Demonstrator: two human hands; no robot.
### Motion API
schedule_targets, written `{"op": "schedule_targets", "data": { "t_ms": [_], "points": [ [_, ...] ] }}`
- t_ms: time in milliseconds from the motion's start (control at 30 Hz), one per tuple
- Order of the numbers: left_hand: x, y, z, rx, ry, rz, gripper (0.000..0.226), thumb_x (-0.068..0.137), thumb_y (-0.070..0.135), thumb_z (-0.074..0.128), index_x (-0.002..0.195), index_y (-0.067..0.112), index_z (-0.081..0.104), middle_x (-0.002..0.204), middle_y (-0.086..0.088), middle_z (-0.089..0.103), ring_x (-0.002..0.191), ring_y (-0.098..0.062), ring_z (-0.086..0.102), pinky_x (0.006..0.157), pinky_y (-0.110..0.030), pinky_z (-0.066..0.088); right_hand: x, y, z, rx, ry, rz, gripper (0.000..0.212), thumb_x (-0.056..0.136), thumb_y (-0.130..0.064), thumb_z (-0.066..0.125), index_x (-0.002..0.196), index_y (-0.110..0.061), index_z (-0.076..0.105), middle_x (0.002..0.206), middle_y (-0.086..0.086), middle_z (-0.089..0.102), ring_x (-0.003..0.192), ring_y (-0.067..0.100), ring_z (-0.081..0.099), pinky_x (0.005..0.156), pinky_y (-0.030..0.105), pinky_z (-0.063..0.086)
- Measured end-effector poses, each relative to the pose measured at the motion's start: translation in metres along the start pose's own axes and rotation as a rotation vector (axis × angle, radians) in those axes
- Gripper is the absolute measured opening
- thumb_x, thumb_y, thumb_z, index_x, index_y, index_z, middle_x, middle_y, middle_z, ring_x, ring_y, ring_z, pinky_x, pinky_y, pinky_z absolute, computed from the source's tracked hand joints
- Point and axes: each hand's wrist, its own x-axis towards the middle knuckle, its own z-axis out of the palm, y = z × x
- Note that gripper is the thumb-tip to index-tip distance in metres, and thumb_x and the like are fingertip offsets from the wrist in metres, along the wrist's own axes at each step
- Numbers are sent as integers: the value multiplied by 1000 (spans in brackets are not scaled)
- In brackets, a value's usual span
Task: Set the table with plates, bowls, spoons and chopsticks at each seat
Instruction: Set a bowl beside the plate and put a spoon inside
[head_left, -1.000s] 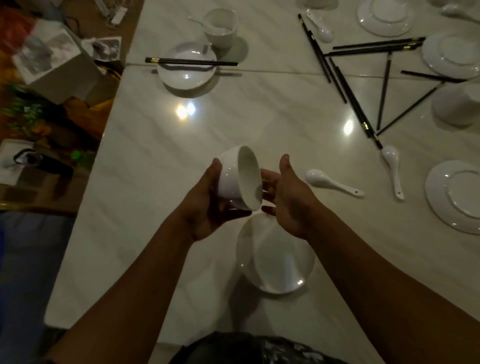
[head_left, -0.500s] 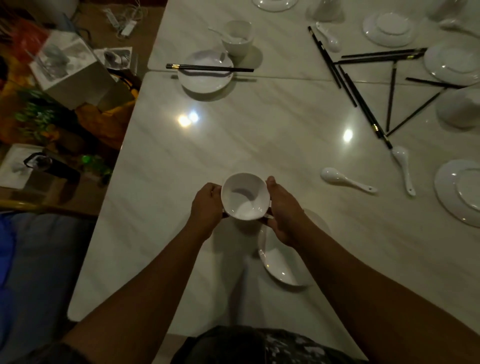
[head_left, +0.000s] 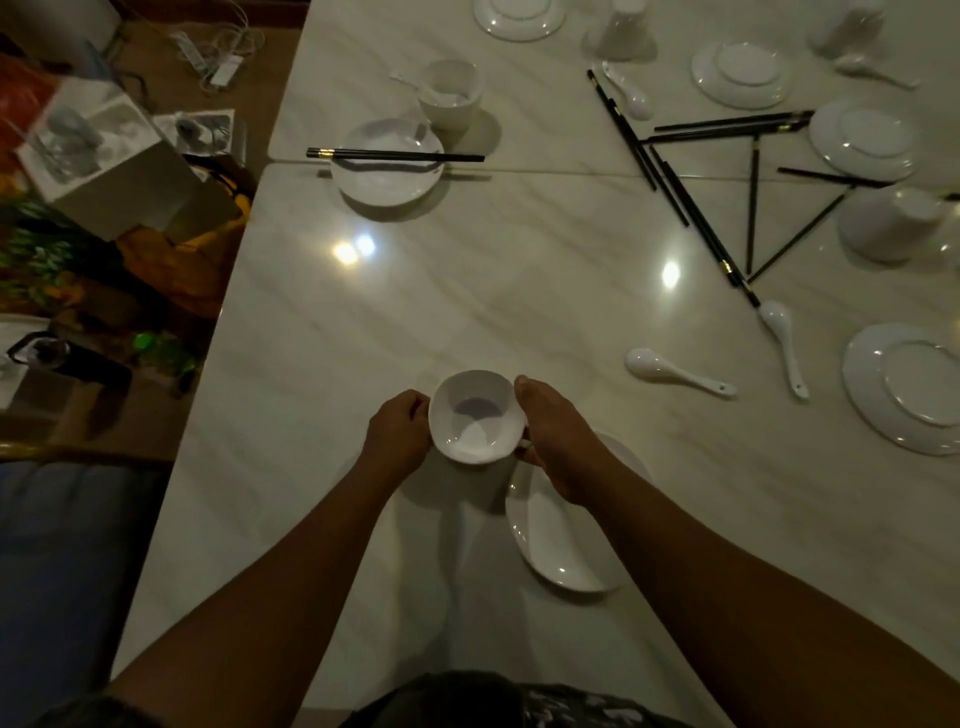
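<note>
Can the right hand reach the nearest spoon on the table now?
Probably not yet: the right hand and left hand both hold the bowl. The path to the spoon looks clear.

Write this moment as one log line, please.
step: placing bowl | left hand, right hand: both on bowl | bowl: upright, beyond plate | spoon, chopsticks: not yet set

Both bare forearms reach forward from the near edge. The left hand (head_left: 397, 434) curls its fingers inward; the right hand (head_left: 558, 441) cups opposite, thumb pointing far, palms facing.
</note>
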Motion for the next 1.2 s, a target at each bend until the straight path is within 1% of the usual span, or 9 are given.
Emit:
{"op": "schedule_targets", "data": {
  "t_ms": [100,167,267,333,533,767,900,1067,1200],
  "points": [
    [9,-5,-6,216,24,93,18,92,14,47,100,10,63,98,-11,66,87,-25,59,74,-30,42,13,-2,-33,-313,106,-164,52,90,-45,55,136,-21,45,136,7,49,121,25,51,106,42,40],
    [16,-15,-11,420,30,173,25,92,12,46,112,8,62,115,-15,59,105,-31,56,86,-35,43,26,-6,-66,-595,260,-269,47,91,-32,57,134,-15,47,136,14,47,125,28,46,106,35,35],
    [13,-33,-14,573,39,142,39,91,24,53,129,17,52,143,-17,38,130,-39,36,106,-45,33,43,-4,-113,-914,426,-208,52,90,-27,54,140,-21,40,148,10,31,135,34,31,110,46,26],
    [3,-42,-12,584,47,132,51,90,32,57,138,22,44,153,-16,26,139,-39,23,112,-49,27,48,2,-133,-1033,436,-114,58,89,-21,50,144,-25,31,153,6,23,139,33,23,112,52,21],
    [-20,-48,0,615,19,85,59,94,33,48,148,26,25,160,-11,8,146,-37,7,114,-53,18,43,15,-144,-1278,429,-243,46,90,-14,47,135,-20,39,126,15,47,113,38,48,95,46,38],
    [-30,-51,-2,585,-43,87,60,96,30,42,150,24,16,160,-10,-1,147,-34,-2,117,-52,12,38,4,-129,-1107,358,-369,32,89,-13,52,120,-7,56,108,21,59,99,39,57,82,39,45],
    [-35,-54,1,591,-29,97,61,96,29,42,150,24,15,160,-10,-1,146,-35,-2,116,-52,12,20,-19,-86,-898,308,-464,15,90,-11,51,94,-4,64,91,17,66,85,33,59,67,29,35],
    [-44,-60,2,524,-35,87,54,99,30,36,149,24,18,160,-8,-1,147,-32,-2,118,-48,9,-15,-36,-34,-428,30,-271,20,88,-15,60,106,-8,65,88,14,71,76,30,70,69,40,59],
    [-56,-73,1,534,-48,124,55,99,26,36,150,23,15,160,-9,-2,147,-31,-3,118,-46,8,-31,-26,-4,-418,-57,-201,18,85,-11,65,101,-2,66,85,17,71,74,30,71,72,43,61]
  ]
}}
